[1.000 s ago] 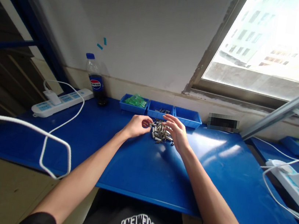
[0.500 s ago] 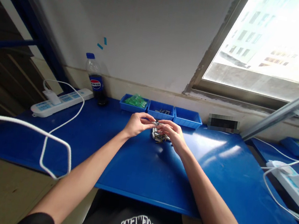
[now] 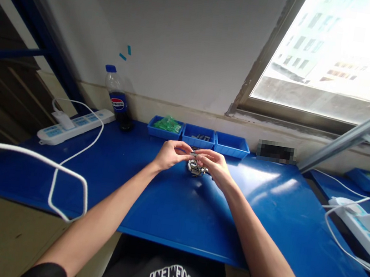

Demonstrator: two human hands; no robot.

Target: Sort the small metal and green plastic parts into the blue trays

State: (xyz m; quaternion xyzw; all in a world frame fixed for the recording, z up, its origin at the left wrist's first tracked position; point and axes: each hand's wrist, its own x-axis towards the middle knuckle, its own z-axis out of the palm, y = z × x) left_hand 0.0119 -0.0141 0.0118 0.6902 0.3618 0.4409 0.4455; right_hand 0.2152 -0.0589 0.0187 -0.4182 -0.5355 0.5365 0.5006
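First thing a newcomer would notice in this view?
Probably the glaring window at upper right, the brightest area. Next, the left hand and right hand mid-picture, fingertips meeting at a small part above a pile of metal pieces on the blue table. Then the cola bottle, upright by the wall at left.

Pretty much dead center, left hand (image 3: pixel 170 154) and right hand (image 3: pixel 215 164) are pinching a little silvery part (image 3: pixel 194 154) between them, over a pile of metal bits (image 3: pixel 193 169) on a blue table (image 3: pixel 168 205). Three blue bins (image 3: pixel 198 142) sit just behind, cola bottle (image 3: pixel 117 103) upper left, bright window (image 3: pixel 340 59) upper right.
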